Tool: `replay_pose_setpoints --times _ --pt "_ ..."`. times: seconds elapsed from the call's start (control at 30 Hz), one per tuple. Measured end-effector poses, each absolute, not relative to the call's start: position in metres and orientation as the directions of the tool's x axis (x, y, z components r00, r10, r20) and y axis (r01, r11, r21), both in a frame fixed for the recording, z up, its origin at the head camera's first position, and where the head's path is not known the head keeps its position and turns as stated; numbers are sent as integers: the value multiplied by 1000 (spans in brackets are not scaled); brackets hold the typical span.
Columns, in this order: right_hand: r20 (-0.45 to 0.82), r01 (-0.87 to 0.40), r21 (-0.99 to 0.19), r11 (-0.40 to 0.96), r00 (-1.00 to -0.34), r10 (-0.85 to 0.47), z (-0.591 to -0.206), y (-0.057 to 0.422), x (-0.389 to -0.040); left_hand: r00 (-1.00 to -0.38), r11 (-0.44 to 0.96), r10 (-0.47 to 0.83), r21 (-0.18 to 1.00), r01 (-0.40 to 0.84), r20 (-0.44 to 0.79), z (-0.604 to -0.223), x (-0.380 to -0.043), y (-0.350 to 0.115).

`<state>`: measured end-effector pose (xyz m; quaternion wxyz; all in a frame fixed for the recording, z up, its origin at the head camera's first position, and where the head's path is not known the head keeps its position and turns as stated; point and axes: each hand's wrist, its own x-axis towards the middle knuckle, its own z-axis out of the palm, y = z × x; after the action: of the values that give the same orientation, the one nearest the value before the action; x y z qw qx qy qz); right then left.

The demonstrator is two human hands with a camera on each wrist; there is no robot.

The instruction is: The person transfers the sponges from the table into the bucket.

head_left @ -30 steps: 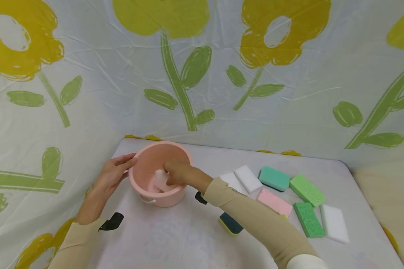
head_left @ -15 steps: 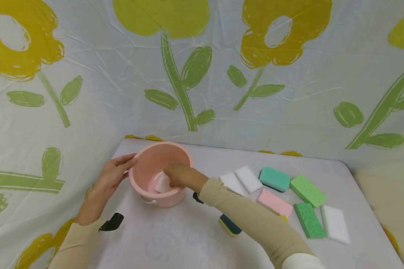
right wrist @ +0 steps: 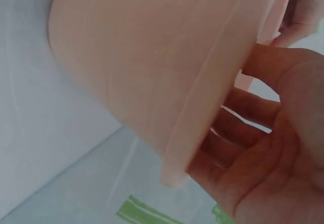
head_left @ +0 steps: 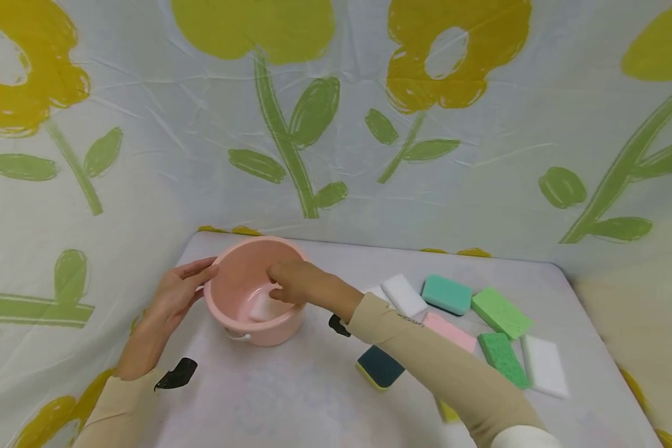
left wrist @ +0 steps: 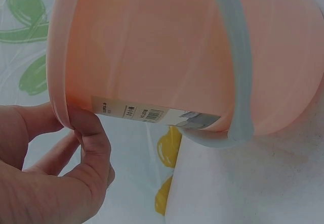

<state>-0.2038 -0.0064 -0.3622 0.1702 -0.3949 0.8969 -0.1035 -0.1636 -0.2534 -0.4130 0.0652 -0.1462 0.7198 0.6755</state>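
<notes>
A pink bucket (head_left: pixel 274 336) with a pale handle (left wrist: pixel 238 57) stands at the left of the table. My left hand (head_left: pixel 173 295) grips its left rim, thumb and curled fingers on either side of the edge, as the left wrist view shows. Inside the bucket, a white sponge (head_left: pixel 264 308) lies on the bottom. Above the sponge is my right hand (head_left: pixel 297 283), reaching over the near right rim. The right wrist view has its fingers (right wrist: pixel 243 125) loosely extended and spread into the bucket, their tips hidden behind the wall.
Right of the bucket lie several sponges: white (head_left: pixel 404 295), teal (head_left: pixel 447 294), light green (head_left: pixel 501 312), pink (head_left: pixel 450 331), dark green (head_left: pixel 504 359) and another white one (head_left: pixel 544 366). A navy-and-yellow sponge (head_left: pixel 382 367) sits nearer, beside my right sleeve. Flowered cloth (head_left: pixel 213 124) hangs behind and left.
My right hand has set the white sponge down on the bucket's bottom and its fingers have come away from it. The left hand keeps its hold. The head view has shifted slightly.
</notes>
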Motion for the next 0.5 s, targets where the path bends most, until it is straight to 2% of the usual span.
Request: replay_pose_setpoints --times 0.37,0.5 --pt "-21 -670 -457 584 -649 -761 -350 15 -203 -947 29 -136 954 -299 -293 -415 -161 -254" --pt "50 -676 -473 565 -661 -749 -347 24 -201 -944 29 -139 952 -304 -298 -414 -162 -253"
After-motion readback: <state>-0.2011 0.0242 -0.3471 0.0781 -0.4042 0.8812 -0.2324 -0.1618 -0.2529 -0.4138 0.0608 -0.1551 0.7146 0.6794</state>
